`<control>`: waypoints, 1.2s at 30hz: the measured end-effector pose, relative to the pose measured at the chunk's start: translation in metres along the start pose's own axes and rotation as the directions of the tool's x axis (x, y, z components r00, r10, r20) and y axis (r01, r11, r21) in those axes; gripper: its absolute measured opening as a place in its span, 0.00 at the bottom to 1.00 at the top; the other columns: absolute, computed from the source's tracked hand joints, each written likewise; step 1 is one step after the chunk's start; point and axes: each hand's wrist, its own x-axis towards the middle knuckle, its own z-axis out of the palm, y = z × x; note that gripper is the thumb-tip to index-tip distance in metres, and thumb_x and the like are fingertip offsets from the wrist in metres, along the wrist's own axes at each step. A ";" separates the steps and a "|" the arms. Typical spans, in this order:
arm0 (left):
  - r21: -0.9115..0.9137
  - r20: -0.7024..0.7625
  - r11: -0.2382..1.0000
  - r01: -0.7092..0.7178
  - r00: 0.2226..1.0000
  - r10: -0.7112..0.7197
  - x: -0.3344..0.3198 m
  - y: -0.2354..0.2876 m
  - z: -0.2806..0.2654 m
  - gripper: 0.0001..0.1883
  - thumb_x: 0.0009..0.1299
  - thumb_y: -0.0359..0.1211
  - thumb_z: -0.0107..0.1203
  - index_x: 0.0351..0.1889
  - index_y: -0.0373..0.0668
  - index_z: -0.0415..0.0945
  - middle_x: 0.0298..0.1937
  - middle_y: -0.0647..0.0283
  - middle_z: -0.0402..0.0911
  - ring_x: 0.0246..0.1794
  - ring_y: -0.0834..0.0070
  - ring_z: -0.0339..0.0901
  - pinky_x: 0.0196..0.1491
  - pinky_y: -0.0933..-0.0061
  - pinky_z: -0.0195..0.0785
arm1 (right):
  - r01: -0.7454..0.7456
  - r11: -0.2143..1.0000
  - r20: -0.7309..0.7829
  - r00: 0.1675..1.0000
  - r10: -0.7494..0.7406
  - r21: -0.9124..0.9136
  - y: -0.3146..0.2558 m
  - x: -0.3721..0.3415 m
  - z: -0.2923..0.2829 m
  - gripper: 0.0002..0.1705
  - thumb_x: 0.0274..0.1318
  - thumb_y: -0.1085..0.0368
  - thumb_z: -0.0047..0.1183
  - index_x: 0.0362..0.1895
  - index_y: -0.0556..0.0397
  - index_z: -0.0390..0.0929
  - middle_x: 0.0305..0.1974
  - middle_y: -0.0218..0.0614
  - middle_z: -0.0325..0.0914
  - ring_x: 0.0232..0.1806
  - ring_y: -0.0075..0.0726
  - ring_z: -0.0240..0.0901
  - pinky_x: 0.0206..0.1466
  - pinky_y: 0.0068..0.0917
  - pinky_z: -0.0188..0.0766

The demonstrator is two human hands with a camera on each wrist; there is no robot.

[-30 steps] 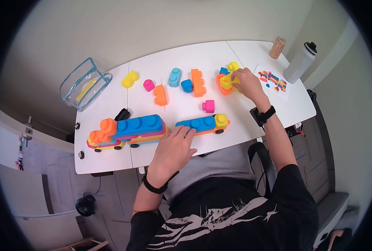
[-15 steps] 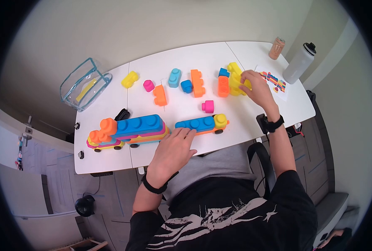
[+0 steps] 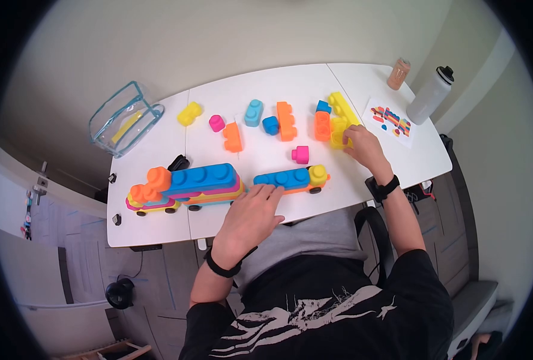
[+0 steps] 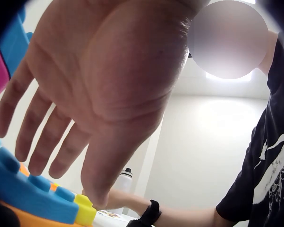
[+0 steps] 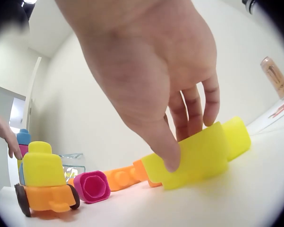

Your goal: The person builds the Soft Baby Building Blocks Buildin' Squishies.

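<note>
My right hand (image 3: 367, 150) is at the right-hand loose blocks, thumb and fingers on either side of a yellow block (image 5: 196, 156) that lies on the table. Against its left side is an orange block (image 3: 322, 126); a longer yellow piece (image 3: 342, 107) and a small blue block (image 3: 323, 107) lie just behind. My left hand (image 3: 247, 221) rests with extended fingers on the near edge of a blue block (image 3: 282, 178) topping a small wheeled car. A yellow block (image 3: 318, 174) forms the car's right end. In the left wrist view the left hand's (image 4: 99, 80) palm shows, fingers spread.
A taller wheeled stack (image 3: 203, 177) stands left. Behind are loose orange (image 3: 287, 122), light blue (image 3: 254, 113), pink (image 3: 300, 155) and yellow (image 3: 189, 114) blocks. A clear bag (image 3: 125, 123) is far left; a picture sheet (image 3: 391, 123), can (image 3: 399, 74) and bottle (image 3: 431, 96) are right.
The yellow block has come away from on top of the orange one and now lies to its right. My right hand moved slightly right and nearer the body; the left stayed on the car.
</note>
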 end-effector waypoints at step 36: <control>0.150 -0.554 0.977 -0.152 0.806 0.211 0.019 0.017 -0.018 0.27 0.57 0.27 0.76 0.55 0.43 0.77 0.57 0.58 0.79 0.57 0.56 0.79 0.57 0.53 0.74 | 0.069 0.195 0.013 0.920 -0.392 0.978 -0.096 -0.025 -0.065 0.09 0.63 0.69 0.72 0.46 0.54 0.88 0.53 0.30 0.79 0.53 0.25 0.74 0.57 0.26 0.72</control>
